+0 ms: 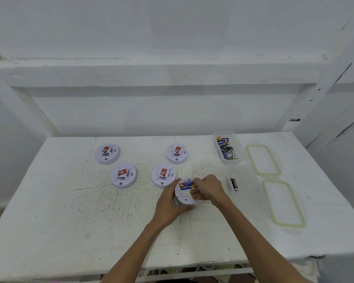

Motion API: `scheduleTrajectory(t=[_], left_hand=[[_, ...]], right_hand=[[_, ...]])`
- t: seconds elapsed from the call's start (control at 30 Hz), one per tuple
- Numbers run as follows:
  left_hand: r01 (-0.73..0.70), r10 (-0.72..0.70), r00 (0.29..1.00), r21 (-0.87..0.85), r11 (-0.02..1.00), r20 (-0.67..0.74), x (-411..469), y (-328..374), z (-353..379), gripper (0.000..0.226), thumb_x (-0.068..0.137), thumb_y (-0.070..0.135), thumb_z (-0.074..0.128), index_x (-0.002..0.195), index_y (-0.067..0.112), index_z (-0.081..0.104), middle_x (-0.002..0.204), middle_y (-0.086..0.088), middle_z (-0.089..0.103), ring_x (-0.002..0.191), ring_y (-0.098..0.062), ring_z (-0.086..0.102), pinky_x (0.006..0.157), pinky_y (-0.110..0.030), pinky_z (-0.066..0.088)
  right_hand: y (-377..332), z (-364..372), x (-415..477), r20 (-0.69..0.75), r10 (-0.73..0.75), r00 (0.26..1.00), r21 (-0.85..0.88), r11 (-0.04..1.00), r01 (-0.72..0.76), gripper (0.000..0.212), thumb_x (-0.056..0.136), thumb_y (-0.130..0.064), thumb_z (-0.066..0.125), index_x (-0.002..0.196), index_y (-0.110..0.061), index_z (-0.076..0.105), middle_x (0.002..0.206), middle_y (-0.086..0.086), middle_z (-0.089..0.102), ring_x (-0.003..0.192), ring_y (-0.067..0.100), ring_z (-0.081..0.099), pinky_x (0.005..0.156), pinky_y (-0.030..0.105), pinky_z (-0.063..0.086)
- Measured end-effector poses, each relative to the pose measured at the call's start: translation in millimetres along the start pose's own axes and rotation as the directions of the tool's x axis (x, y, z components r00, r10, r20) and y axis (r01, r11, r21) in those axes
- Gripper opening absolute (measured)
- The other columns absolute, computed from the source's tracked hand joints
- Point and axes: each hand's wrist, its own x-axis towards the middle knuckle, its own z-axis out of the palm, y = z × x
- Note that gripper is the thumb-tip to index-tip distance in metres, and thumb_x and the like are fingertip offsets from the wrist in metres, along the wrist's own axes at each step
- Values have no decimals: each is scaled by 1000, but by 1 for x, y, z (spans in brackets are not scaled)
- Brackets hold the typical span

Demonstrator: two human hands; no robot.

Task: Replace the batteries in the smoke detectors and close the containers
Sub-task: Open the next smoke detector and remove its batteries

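Observation:
A white smoke detector (184,196) lies upside down on the table, its battery bay showing blue and yellow batteries (185,185). My left hand (169,203) grips its left rim. My right hand (206,189) pinches at the batteries in the bay. Several other detectors sit face up: far left (107,153), middle left (124,175), centre (164,176) and far centre (177,153). A clear container (239,148) at the right holds several batteries (226,149). A nearer clear container (248,180) holds one black battery (234,184).
Two clear lids with green seals lie on the right side of the white table (90,211): one farther (263,159), one nearer (283,203). A white shelf and wall rise behind the table. The table's front edge runs just below my forearms.

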Motion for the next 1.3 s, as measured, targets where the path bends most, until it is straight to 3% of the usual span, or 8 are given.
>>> scheduleTrajectory(t=[0.27,0.57,0.73,0.83,0.93,1.03,1.17,1.3], left_hand=[[-16,16,1000,6,1000,-1,2,-3,0,91,58,61,93,135,53,47,135,23,62,124,3,58,103,-26,51],[-4,4,1000,21,1000,3,4,-8,1,99,57,65,92,142,41,48,138,19,61,125,1,58,105,-32,53],[-1,1,1000,45,999,5,3,-6,1,90,59,60,93,135,53,46,132,27,60,122,7,57,102,-22,51],[1,-1,1000,36,999,5,3,-4,0,87,59,60,93,133,56,47,132,28,60,122,7,57,102,-22,50],[-8,7,1000,42,999,13,4,-1,-1,84,60,57,94,130,59,48,131,30,60,122,6,57,103,-24,50],[-18,17,1000,38,999,24,4,1,0,80,62,46,96,127,59,51,125,37,61,120,8,57,101,-19,49],[-15,15,1000,15,1000,23,3,5,4,82,62,49,96,132,51,53,130,25,64,122,0,60,104,-30,52],[1,-2,999,31,1000,37,2,6,4,80,64,52,93,133,52,51,130,28,64,121,5,59,102,-24,52]], right_hand=[[-5,-3,2,17,74,997,48,996,-74,26,92,-13,57,86,9,69,66,18,73,51,25,67,49,26,57],[1,-3,8,34,64,997,89,994,-67,22,89,-5,56,85,12,69,68,20,73,55,29,68,65,36,61],[5,-3,10,38,37,999,120,992,-41,23,89,-12,61,79,7,70,70,19,73,60,30,70,75,44,61],[6,-4,6,45,-17,999,40,999,15,20,91,-16,64,78,-1,69,70,15,74,63,29,71,74,43,63],[8,-5,3,18,-93,995,-41,995,94,14,88,-14,66,96,-5,60,67,13,74,52,20,69,52,27,57],[15,-5,6,-21,-228,973,-248,944,216,17,86,-16,64,101,-11,59,68,7,72,43,9,63,44,19,51],[22,-7,9,-38,-382,923,-474,820,320,11,85,-25,66,96,-22,66,94,5,72,72,16,67,57,28,56],[24,-10,12,27,-433,901,-591,720,364,14,88,-29,67,101,-25,67,100,3,72,89,19,64,66,30,52]])
